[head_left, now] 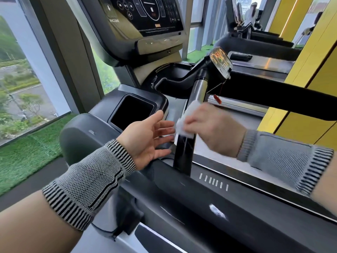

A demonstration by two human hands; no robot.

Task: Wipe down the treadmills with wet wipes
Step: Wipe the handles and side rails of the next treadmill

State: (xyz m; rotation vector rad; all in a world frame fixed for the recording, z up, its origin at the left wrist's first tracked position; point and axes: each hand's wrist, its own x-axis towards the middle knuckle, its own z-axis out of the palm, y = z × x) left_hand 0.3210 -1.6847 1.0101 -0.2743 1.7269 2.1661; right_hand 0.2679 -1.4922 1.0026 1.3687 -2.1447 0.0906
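Left hand (145, 137): palm up, fingers spread, holding nothing.
Right hand (213, 130): grips wet wipe (184, 123) against upright handlebar (184, 154).

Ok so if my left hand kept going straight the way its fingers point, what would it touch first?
Most likely the upright handlebar post, close ahead of the left hand, near where the right hand holds the wet wipe on it. Depth is unclear; it may pass just in front.

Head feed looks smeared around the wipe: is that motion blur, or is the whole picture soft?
Head view: blur is local, the right hand and wet wipe are smeared; left hand is sharper; daylight reflects off the console screen; wide-angle bends the edges.
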